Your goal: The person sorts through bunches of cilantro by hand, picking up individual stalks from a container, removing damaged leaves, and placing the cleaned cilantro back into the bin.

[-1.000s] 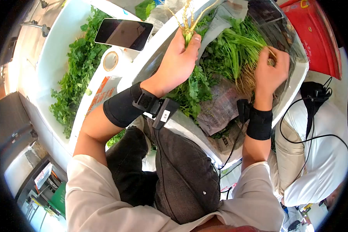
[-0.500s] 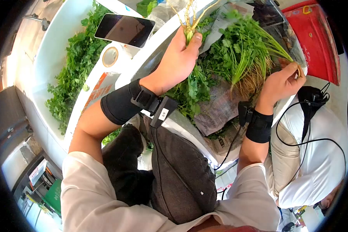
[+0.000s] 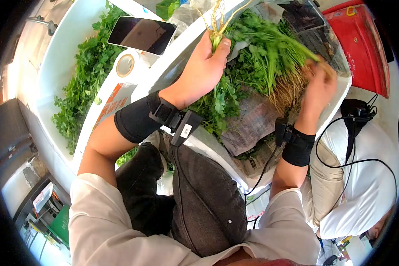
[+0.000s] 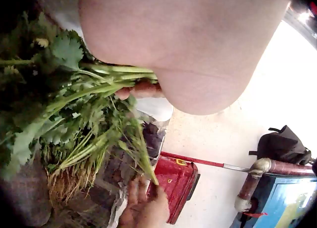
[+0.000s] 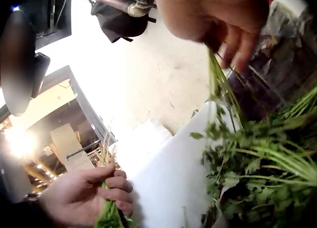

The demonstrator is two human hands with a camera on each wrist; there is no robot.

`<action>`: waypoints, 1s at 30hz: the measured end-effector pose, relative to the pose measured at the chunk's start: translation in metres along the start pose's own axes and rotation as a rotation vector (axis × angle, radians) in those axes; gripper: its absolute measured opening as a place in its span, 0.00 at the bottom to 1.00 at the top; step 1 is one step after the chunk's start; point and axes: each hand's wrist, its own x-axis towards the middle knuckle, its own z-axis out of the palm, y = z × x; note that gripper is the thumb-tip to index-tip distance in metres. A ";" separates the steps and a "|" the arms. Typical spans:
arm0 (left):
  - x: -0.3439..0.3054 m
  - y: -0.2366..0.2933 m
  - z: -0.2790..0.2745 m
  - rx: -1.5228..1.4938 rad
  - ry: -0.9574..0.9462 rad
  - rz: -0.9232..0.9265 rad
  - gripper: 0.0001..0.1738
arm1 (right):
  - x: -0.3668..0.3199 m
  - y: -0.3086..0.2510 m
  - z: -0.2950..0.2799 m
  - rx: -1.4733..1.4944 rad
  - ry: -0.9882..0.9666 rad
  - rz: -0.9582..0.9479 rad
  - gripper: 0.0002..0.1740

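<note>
The left hand (image 3: 198, 74) grips a small bunch of leafy stems (image 4: 106, 82) just below pale roots (image 3: 217, 24) that point up; its leaves hang below the fist. To the right, the blurred right hand (image 3: 318, 88) pinches the root end of a few green stems (image 5: 218, 77) whose leafy ends trail over the pile. Beneath them a heap of leafy greens (image 3: 259, 57) with brown roots (image 3: 286, 91) lies on newspaper (image 3: 248, 124) in a white foam box (image 3: 217, 155).
At the left a second white box (image 3: 53, 66) holds more greens (image 3: 86, 75). A phone (image 3: 142, 34) and a roll of tape (image 3: 125, 65) lie between the boxes. A red container (image 3: 359, 48) stands at the right, beside black cables (image 3: 357, 116) and another person's white clothing (image 3: 372, 168).
The right hand moved right and towards the wearer, drawing stems out of the pile, then came back up and left with stems in its fingers. The left hand has barely moved.
</note>
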 end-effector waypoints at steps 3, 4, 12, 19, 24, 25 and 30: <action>0.001 -0.001 -0.001 -0.007 0.004 0.004 0.07 | -0.001 -0.015 0.008 0.244 0.292 -0.362 0.07; 0.001 -0.002 -0.002 -0.007 0.004 0.006 0.07 | -0.001 -0.013 0.005 0.072 0.210 -0.320 0.08; 0.001 -0.002 -0.002 0.003 0.019 -0.025 0.08 | -0.002 -0.008 0.008 -0.119 0.018 -0.375 0.11; 0.000 -0.002 -0.001 0.001 0.009 -0.021 0.08 | -0.011 -0.014 0.010 -0.078 0.378 -0.773 0.15; 0.004 -0.008 -0.001 0.070 0.021 0.107 0.09 | -0.014 -0.022 0.016 -0.030 0.305 -0.749 0.11; 0.003 -0.008 -0.002 0.117 0.033 0.143 0.10 | -0.014 -0.024 0.017 -0.023 0.293 -0.753 0.11; -0.002 0.007 -0.004 0.195 -0.072 0.061 0.11 | -0.029 -0.027 0.022 0.093 -0.116 -0.401 0.07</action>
